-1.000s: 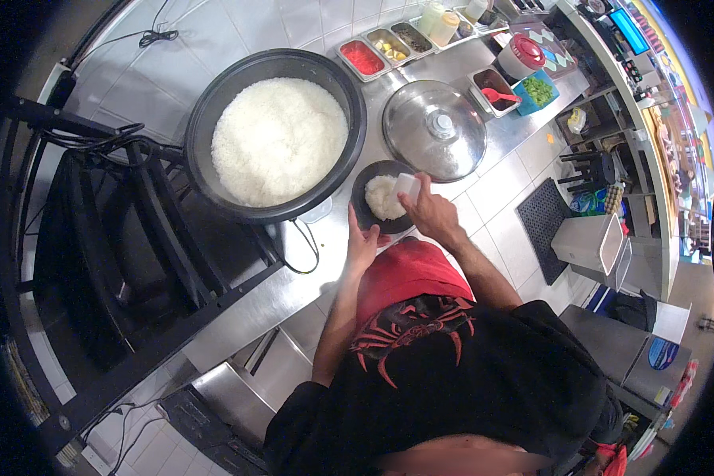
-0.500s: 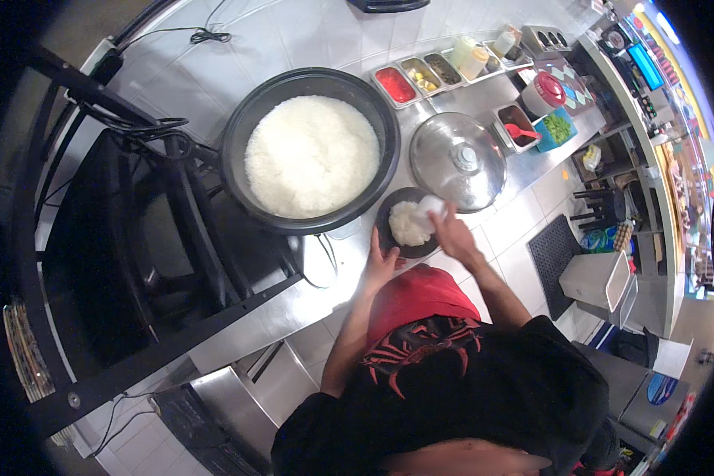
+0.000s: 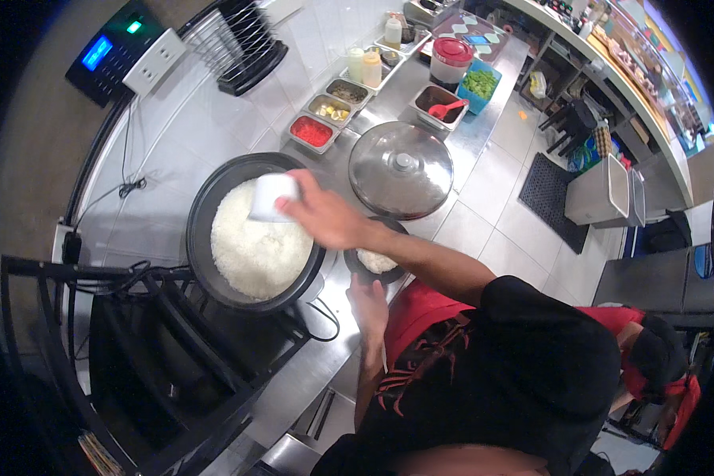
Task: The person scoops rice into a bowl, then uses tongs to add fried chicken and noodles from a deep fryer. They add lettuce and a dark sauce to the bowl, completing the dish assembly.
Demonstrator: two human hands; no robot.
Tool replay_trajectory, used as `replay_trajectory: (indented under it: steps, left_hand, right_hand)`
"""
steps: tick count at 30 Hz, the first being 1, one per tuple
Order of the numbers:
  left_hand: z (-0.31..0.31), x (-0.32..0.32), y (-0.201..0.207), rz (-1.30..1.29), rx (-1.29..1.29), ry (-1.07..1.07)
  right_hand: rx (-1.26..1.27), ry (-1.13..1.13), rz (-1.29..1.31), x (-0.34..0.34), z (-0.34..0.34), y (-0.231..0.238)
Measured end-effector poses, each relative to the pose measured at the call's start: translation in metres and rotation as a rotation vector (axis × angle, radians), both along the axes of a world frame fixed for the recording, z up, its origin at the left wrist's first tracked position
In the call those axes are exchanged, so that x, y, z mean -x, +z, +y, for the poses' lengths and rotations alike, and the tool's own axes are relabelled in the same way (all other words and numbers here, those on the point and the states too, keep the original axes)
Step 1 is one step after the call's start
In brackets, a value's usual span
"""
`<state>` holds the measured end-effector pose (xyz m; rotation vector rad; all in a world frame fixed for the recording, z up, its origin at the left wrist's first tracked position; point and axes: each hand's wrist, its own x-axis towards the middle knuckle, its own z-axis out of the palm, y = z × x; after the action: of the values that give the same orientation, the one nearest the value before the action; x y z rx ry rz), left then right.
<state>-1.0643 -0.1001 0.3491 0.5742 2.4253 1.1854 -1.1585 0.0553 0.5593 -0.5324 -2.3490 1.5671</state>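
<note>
A large dark pot (image 3: 195,254) full of white cooked rice (image 3: 254,258) stands on the steel counter. My right hand (image 3: 325,213) is closed on a small white cup (image 3: 274,197), tilted over the rice inside the pot's rim. Beneath my right forearm sits a dark bowl (image 3: 352,260), partly covered by the arm, with a mound of rice (image 3: 377,262) in it. My left hand (image 3: 368,305) grips the bowl's near edge, its fingers partly out of sight.
Beside the pot lies a round steel lid (image 3: 403,186). Behind are metal trays of toppings (image 3: 311,133), squeeze bottles (image 3: 371,70), a sauce pan with red spoon (image 3: 444,107), a blue tub of greens (image 3: 480,83) and a red-lidded container (image 3: 452,54). A black rack (image 3: 159,349) stands left.
My right hand has carried the white cup leftward from the bowl to above the rice in the pot. My left hand stays at the bowl. The head view has shifted.
</note>
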Motion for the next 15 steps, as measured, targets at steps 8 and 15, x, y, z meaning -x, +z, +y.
replay_trajectory:
  steps: [8, 15]
  left_hand:
    - [0.171, 0.053, 0.058, 0.388, -0.163, -0.278]
    - [0.337, 0.1, 0.022, 0.332, 0.446, -0.461]
  right_hand:
    - [1.074, -0.478, 0.093, -0.145, 0.163, -0.096]
    - [1.061, -0.701, 0.088, -0.27, 0.269, -0.144]
